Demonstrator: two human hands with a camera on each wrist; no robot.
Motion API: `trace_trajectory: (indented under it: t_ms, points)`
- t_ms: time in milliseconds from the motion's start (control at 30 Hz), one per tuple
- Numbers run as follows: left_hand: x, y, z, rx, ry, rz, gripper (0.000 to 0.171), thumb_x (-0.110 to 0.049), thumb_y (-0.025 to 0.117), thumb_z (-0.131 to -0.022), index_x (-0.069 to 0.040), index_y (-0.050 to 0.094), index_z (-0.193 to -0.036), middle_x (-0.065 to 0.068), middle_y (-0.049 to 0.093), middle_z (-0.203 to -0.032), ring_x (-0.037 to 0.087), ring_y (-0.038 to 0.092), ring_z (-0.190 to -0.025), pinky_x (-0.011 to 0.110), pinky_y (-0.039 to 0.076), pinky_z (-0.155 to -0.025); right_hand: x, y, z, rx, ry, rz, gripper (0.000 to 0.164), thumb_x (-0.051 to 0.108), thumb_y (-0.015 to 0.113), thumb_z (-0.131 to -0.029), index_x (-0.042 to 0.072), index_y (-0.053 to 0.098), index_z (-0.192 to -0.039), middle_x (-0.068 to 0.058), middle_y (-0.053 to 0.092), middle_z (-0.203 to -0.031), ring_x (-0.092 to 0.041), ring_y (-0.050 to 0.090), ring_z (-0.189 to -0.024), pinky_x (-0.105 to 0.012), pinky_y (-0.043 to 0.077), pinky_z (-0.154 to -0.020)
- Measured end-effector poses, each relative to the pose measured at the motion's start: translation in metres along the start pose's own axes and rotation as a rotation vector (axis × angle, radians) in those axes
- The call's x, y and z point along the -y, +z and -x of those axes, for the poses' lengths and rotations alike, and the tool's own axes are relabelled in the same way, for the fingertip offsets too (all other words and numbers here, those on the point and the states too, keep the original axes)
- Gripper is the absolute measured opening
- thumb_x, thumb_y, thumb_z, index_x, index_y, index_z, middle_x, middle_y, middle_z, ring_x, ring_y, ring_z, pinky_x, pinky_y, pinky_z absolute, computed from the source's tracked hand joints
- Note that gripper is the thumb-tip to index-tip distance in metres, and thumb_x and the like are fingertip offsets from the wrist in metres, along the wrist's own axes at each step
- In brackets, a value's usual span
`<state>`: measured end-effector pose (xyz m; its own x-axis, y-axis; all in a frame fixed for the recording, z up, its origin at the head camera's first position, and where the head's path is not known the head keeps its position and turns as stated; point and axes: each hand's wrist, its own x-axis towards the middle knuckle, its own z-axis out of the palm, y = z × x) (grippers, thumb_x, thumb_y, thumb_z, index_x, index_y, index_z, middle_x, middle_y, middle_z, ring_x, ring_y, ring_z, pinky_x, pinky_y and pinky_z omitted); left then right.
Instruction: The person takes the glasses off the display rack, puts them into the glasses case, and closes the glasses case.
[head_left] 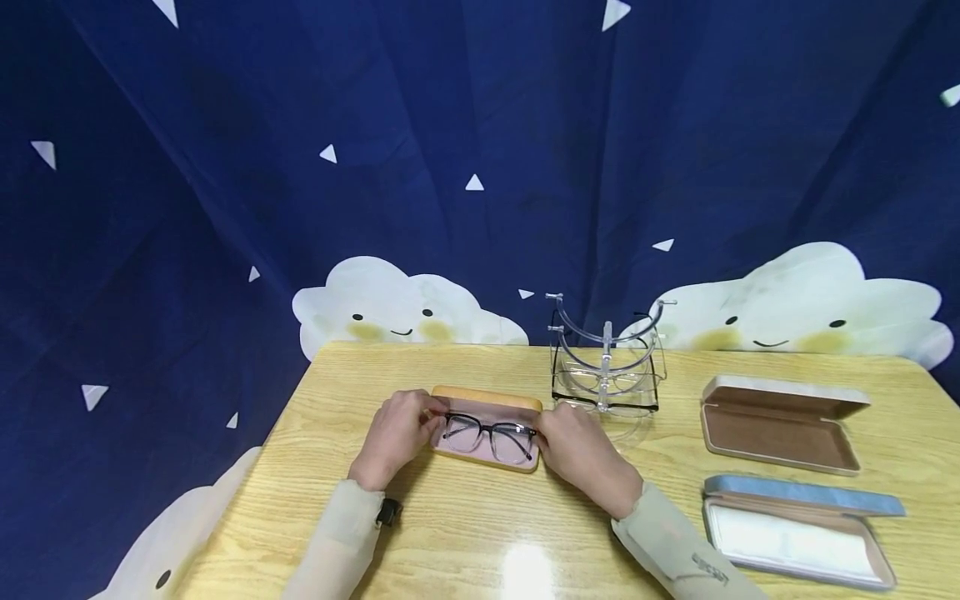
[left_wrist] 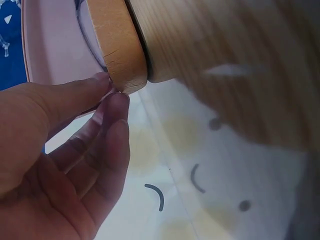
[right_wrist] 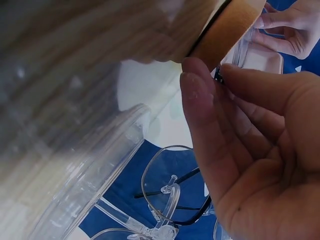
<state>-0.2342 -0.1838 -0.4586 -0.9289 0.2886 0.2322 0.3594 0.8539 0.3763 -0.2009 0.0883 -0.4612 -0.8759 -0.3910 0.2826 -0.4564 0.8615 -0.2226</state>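
Observation:
A pair of black-topped eyeglasses [head_left: 491, 433] with clear lower rims sits at the open tan case [head_left: 487, 464], whose lining is pale pink. Folded temples show behind the lenses. My left hand [head_left: 401, 427] pinches the frame's left end between thumb and fingers, close against the case's edge. At the opposite end my right hand [head_left: 581, 442] pinches the dark corner of the frame. In the right wrist view that corner shows between thumb and index finger, beside the tan case wall [right_wrist: 230, 30]. The left wrist view mostly hides the frame behind the case rim [left_wrist: 120, 45].
A clear display stand [head_left: 606, 358] holding several eyeglasses stands behind my right hand. To the right lie an open brown-lined case [head_left: 780, 433] and an open blue case [head_left: 806, 496] with a white cloth [head_left: 791, 542] inside. A dark blue curtain [head_left: 450, 100] hangs behind the wooden table.

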Motion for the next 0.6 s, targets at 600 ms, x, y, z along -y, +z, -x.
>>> trace_trajectory:
  t_ms: [600]
  points:
    - [0.011, -0.014, 0.002, 0.177, -0.177, 0.26, 0.039, -0.026, 0.075, -0.096, -0.001, 0.072, -0.127, 0.009, 0.08, -0.102, 0.022, 0.077, -0.094, 0.039, 0.063, -0.084, 0.001, -0.011, 0.007, 0.095, 0.227, -0.285, 0.015, 0.015, 0.079, -0.089, 0.004, 0.069, -0.089, 0.002, 0.052, -0.06, -0.015, 0.047, -0.055, -0.03, 0.039, -0.054]
